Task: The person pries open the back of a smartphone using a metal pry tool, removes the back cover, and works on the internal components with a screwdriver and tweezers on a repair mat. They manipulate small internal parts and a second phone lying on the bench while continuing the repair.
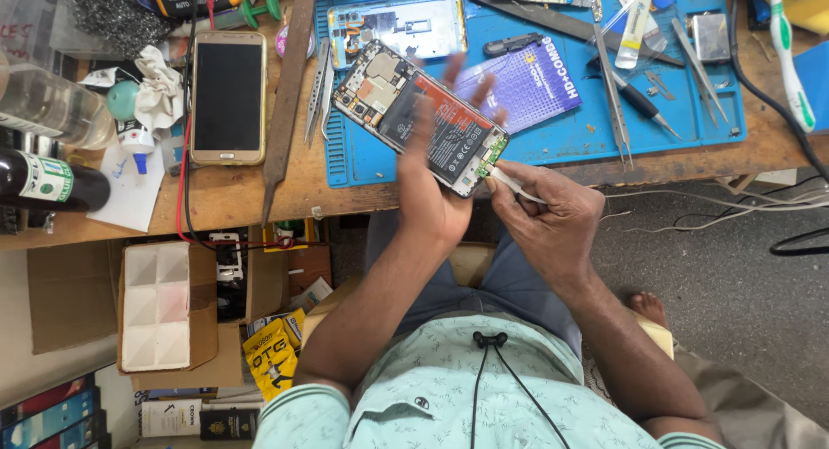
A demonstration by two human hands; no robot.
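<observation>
Pale green patterned shirt [449, 388] fills the foreground, a black cord hanging down it. Left hand [432, 186] grips an opened smartphone with exposed black battery and circuit boards [419, 116], held tilted above the edge of a blue silicone work mat [553, 138]. Right hand [553, 220] pinches a thin white tool [514, 186] whose tip touches the phone's lower green board. A gold smartphone with dark screen [227, 97] lies on the wooden bench [285, 190]. Below it, a white compartmented tray inside a brown cardboard box [155, 306] holds nothing visible.
</observation>
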